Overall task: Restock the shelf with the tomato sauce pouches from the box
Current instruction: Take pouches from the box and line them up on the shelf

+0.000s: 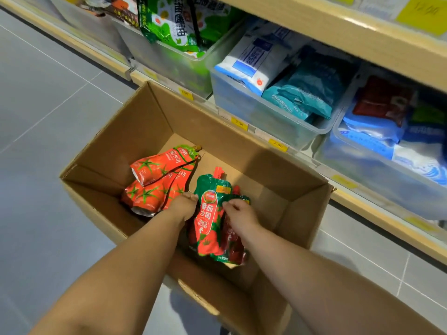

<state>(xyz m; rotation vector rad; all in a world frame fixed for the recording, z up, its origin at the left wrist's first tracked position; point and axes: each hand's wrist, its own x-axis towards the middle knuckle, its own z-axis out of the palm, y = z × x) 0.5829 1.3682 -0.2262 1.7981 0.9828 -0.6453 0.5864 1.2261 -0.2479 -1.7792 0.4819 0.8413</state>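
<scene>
Box stands open on the floor just beside the shelf, probably to keep the lift short. 2 sorts inside: red pouches heaped by the left wall, green pouches stacked near the middle. Both hands are down in the box, apart, flanking the green stack. Right hand pinches the top pouch's right edge. Left hand sits against its left edge, fingers curled under and hidden, so grip cannot be told. Likely gathering the stack for 1 lift.
</scene>
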